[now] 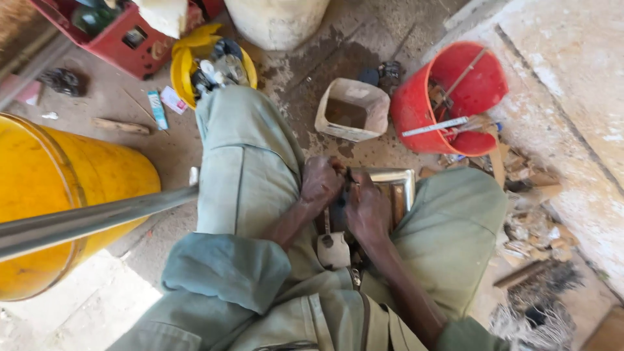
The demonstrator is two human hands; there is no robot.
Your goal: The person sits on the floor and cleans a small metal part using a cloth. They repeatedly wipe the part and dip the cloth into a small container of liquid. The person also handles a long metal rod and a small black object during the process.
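Pale green sleeves [227, 270] lead down to both hands, side by side between the knees. Left hand [320, 184] and right hand [366, 207] clench one small dark part [350, 177], just before a shiny metal box [396, 179].

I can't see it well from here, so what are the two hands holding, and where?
Both hands, left hand and right hand, close on a small dark part between the knees, against a shiny rectangular metal frame; exact grip unclear.

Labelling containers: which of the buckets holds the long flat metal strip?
The red bucket, upper right of the hands; a pale strip lies across its mouth. The small yellow bucket holds mixed parts, and the big yellow drum shows only its wall.
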